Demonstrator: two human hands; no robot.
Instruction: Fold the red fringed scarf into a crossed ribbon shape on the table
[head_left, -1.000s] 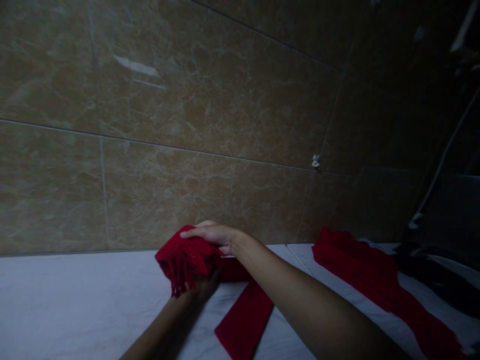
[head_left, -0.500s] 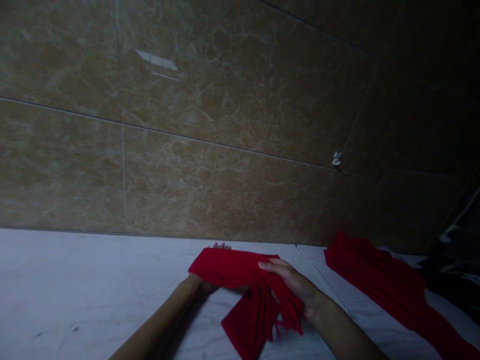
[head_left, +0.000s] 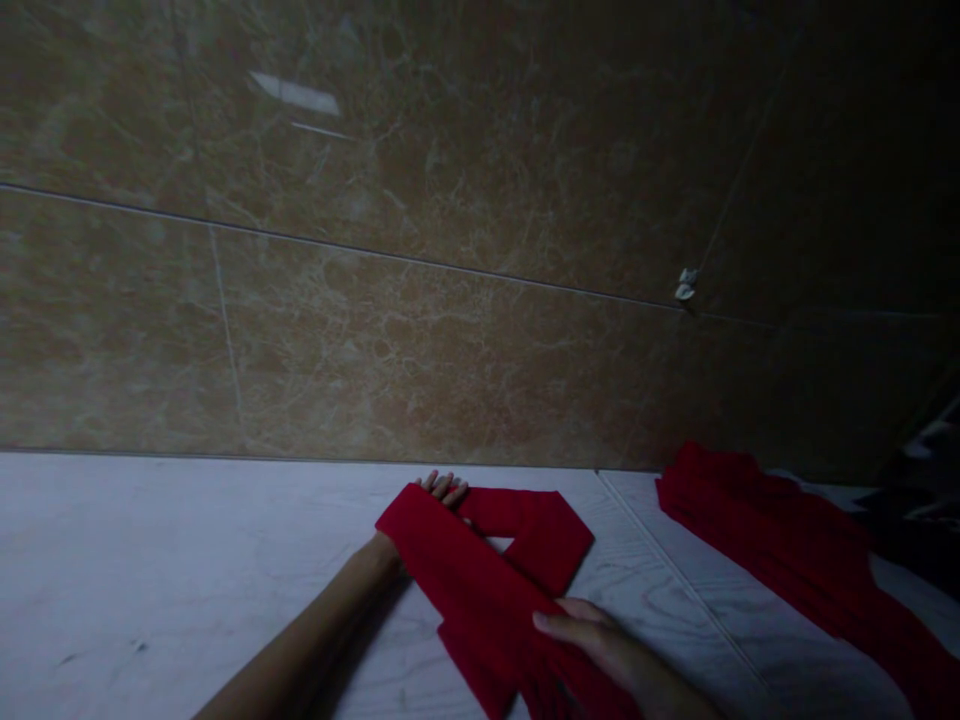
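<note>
A red scarf [head_left: 480, 585] lies folded over itself in a loop on the white marble counter [head_left: 150, 560]. My left hand [head_left: 439, 490] is under the far fold near the wall; only its fingertips stick out past the cloth. My right hand [head_left: 592, 645] rests on the near end of the scarf, fingers curled down on the cloth. The scarf's fringe is hidden under that hand and the frame's bottom edge.
A brown marble-tiled wall [head_left: 375, 300] rises straight behind the counter. A second red cloth [head_left: 787, 560] is spread at the right, with dark fabric [head_left: 915, 530] beyond it. A small white fitting [head_left: 686, 285] sits on the wall.
My right hand has drawn the fringed end down toward me, so the scarf now crosses over itself and lies flatter. The left hand stayed at the far fold.
</note>
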